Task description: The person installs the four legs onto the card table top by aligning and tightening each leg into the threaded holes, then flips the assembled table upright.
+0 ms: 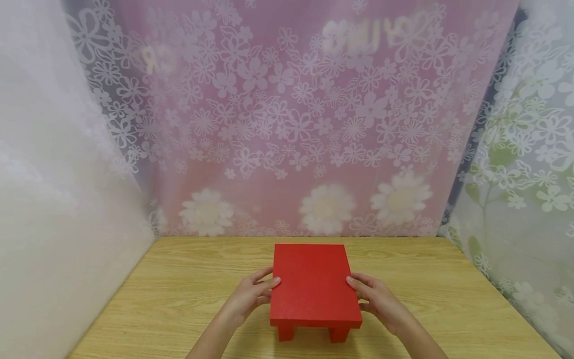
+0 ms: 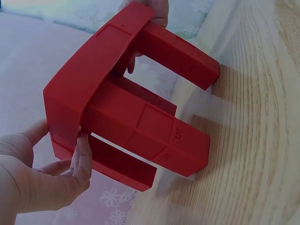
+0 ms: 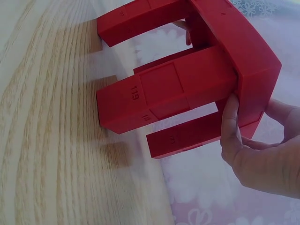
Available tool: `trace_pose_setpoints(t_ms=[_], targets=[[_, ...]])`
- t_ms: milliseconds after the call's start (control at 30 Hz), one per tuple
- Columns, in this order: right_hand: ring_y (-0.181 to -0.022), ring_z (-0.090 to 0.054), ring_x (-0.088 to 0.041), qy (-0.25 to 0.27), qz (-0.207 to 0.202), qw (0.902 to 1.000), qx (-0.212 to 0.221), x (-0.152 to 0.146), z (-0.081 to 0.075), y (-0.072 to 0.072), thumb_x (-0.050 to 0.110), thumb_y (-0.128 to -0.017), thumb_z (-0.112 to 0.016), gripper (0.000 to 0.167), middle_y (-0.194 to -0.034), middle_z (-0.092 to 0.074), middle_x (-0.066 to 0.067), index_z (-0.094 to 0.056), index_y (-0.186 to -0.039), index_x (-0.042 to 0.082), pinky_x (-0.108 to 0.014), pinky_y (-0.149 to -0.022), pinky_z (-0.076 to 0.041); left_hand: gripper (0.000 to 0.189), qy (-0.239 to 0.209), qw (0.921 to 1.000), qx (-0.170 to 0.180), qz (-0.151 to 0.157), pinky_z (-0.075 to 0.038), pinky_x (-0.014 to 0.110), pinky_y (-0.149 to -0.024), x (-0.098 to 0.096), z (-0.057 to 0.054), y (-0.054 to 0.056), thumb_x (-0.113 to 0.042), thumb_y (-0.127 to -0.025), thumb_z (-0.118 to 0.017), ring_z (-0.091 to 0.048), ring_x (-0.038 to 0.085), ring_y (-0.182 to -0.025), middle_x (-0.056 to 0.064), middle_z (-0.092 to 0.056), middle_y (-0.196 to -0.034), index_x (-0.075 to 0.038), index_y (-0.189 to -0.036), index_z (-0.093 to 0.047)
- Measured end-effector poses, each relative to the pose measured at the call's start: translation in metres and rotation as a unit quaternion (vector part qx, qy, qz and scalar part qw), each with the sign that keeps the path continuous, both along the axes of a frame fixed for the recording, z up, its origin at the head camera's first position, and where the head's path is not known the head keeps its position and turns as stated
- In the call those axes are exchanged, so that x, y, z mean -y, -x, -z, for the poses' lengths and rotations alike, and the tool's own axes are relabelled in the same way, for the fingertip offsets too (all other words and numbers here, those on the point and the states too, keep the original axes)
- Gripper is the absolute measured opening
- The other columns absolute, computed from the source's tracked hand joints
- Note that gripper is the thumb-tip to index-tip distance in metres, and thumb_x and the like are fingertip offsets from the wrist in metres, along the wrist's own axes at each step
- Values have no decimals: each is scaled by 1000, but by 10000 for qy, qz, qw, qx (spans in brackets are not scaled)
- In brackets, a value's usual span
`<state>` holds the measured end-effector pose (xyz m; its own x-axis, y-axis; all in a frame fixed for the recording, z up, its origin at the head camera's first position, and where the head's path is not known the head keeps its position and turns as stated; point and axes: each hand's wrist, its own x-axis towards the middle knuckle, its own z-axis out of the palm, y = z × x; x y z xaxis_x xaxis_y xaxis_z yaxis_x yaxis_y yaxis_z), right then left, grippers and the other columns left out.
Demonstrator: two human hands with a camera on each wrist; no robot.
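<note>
A small red stool [image 1: 314, 284] with a flat square top and several block-like legs stands upright at the front middle in the head view. My left hand [image 1: 249, 297] grips the left edge of its top, thumb above and fingers underneath. On the opposite edge my right hand [image 1: 380, 301] holds it the same way. In the left wrist view, raised numbers mark a leg [image 2: 154, 126]; another numbered leg [image 3: 164, 89] shows in the right wrist view. The leg ends are at or just above the wood; I cannot tell whether all touch.
The stool is over a light wood-grain table [image 1: 188, 279]. A pink flowered curtain [image 1: 291, 124] hangs along the table's back edge. A whitish sheet [image 1: 58, 199] borders the left side and a flowered translucent sheet [image 1: 529, 199] the right.
</note>
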<state>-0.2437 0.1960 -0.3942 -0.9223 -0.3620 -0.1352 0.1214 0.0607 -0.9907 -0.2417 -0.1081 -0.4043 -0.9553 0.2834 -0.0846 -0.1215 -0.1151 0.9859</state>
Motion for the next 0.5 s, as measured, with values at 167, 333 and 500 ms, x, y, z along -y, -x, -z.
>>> trace_pose_setpoints(t_ms=[167,333,500], targets=[[-87,-56,-21,-17,29,10000,2,0,2,1,33,-94,-51,72,-112,-55,-12,-18,-137,-15,-37,-78,-48,72,-107,9999,19,23,-50,31,-74,1,1,1,-23,-88,-63,-61,14,-69,8,-63,-92,6,-142,-23],[-87,-57,-21,26,113,9999,91,2,4,2,33,-94,-51,71,-111,-57,-10,-20,-137,-14,-36,-79,-48,72,-124,9999,11,5,-50,30,-73,1,4,3,-23,-89,-63,-61,14,-69,8,-64,-91,5,-142,-24],[-90,-58,-21,101,86,9999,75,2,6,2,33,-95,-50,70,-110,-58,-8,-20,-136,-15,-37,-81,-48,72,-86,10000,26,-29,-50,29,-72,1,6,5,-25,-88,-63,-60,13,-68,7,-64,-90,5,-141,-25]])
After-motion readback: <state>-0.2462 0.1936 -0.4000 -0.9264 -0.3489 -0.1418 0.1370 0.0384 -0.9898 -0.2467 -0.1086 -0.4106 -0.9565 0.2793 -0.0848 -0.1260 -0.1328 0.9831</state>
